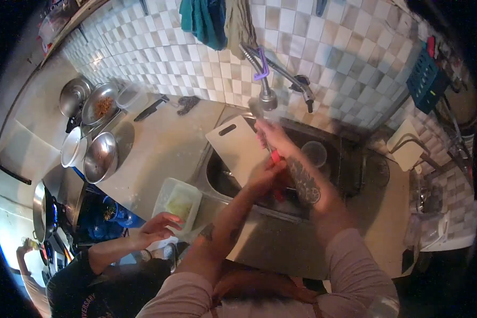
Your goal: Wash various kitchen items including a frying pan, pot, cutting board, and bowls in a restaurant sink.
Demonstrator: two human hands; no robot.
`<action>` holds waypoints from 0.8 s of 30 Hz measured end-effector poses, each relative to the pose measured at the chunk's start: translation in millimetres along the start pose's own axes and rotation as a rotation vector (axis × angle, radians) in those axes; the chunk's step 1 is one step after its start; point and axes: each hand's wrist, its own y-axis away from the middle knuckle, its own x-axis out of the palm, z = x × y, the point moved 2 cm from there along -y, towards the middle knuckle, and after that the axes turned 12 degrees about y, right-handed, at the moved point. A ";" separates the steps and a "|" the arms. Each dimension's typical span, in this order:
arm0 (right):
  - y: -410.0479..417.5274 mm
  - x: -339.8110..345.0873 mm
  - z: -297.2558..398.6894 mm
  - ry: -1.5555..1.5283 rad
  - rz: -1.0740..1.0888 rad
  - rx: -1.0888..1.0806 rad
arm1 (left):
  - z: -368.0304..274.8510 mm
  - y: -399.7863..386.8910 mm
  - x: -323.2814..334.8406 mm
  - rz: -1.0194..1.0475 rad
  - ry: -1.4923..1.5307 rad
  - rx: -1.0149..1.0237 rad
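Over the sink (218, 181), my left hand (271, 170) is closed around the red handle (276, 156) of a utensil. My right hand (273, 135) wraps its metal shank just beyond the handle. The utensil's far end is blurred near the faucet head, so its kind cannot be told. A white cutting board (236, 147) with a slotted grip hole leans across the sink's left side, beside my hands. A clear round container (314, 154) sits in the basin to their right. The flexible faucet's spray head (268, 100) hangs just above my right hand.
Left on the counter are a knife (151, 109), metal bowls (101, 157) and a plastic tub (177, 204). A co-worker's hand (161, 229) reaches near the tub. Farther left, a pan (43, 212) sits by the stove. A teal basket (427, 81) hangs at right.
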 end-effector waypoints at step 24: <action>65.6 -68.9 -34.5 0.996 -0.164 -0.015 | -5.2 237.6 22.5 -0.536 0.129 0.443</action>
